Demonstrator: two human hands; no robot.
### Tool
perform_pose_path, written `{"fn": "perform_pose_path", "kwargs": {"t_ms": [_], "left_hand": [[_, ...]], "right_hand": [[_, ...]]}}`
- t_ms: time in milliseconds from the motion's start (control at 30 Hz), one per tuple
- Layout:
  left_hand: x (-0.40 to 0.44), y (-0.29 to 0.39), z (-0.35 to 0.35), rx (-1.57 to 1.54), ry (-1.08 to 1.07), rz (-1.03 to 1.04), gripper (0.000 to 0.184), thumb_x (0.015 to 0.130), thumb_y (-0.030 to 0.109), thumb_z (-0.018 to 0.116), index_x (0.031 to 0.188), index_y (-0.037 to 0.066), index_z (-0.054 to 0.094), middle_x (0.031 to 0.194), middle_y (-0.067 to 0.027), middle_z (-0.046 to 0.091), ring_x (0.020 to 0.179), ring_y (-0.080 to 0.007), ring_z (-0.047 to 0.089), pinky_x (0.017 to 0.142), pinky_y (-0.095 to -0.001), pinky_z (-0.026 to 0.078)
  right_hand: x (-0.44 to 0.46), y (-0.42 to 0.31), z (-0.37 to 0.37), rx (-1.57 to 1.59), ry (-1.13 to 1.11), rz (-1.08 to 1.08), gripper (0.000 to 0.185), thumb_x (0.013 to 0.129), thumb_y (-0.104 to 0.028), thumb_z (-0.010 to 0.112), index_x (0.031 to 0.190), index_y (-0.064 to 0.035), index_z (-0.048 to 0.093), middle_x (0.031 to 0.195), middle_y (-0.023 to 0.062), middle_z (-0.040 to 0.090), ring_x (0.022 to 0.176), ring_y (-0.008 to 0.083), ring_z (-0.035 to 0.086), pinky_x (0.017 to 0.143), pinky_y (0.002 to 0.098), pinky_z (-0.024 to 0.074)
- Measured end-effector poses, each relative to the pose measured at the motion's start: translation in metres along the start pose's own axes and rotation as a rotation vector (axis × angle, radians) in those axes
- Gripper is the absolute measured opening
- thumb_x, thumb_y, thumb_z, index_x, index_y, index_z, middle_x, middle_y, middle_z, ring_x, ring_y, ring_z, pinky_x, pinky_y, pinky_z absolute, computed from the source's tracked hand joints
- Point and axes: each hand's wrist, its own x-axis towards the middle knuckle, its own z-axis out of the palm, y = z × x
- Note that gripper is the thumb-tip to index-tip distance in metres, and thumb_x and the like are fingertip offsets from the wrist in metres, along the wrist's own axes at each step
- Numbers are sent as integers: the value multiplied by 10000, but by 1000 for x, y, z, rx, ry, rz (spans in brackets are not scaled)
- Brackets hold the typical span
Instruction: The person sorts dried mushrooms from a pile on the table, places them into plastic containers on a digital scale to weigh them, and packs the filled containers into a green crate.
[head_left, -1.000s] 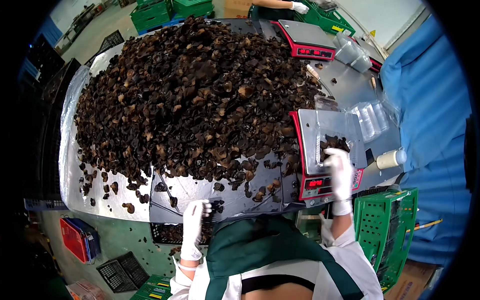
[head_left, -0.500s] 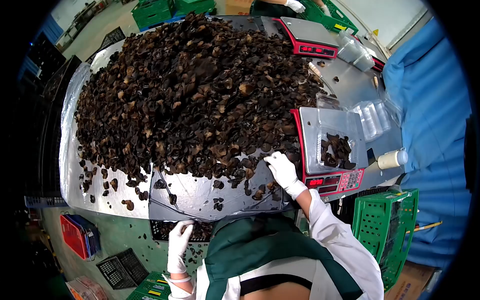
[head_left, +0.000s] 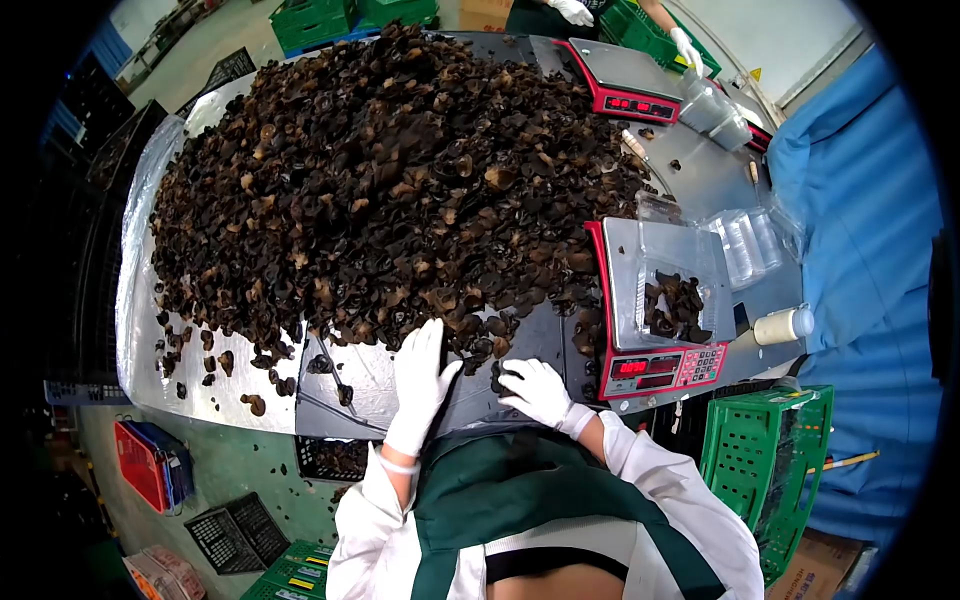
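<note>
A large heap of dark brown wood ear mushrooms [head_left: 370,200] covers much of the metal table [head_left: 370,375]. At its near edge my left hand [head_left: 420,385], in a white glove, lies with fingers stretched out and thumb apart, fingertips touching the mushrooms. To its right my white-gloved right hand [head_left: 540,393] has its fingers curled around a small dark mushroom piece [head_left: 497,377], just above the table. Beyond that hand, a red digital scale [head_left: 612,290] carries a clear plastic tray [head_left: 650,250] with some mushrooms in it.
Stacked clear trays [head_left: 745,245] and a whitish roll [head_left: 783,325] sit right of the scale. A second scale [head_left: 625,70] stands at the back, near a co-worker's gloved hand [head_left: 687,50]. Green crates [head_left: 770,470] stand low right; a black crate [head_left: 330,460] is below the table's front edge.
My left hand has moved up from below the table edge onto the heap's near edge and opened. My right hand has moved left and nearer my body, taking a mushroom piece with it.
</note>
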Motion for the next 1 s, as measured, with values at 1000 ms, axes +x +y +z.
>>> {"fn": "perform_pose_path", "kwargs": {"t_ms": [1000], "left_hand": [[-105, -14, -21, -170, 42, -258, 760, 675, 273, 802, 1304, 10, 466, 1324, -198, 463, 1216, -384, 432, 1030, -460, 350]], "right_hand": [[4, 22, -39, 326, 244, 155, 381, 752, -9, 604, 1130, -53, 597, 1141, 153, 560, 1044, 308, 567, 894, 367, 469]]}}
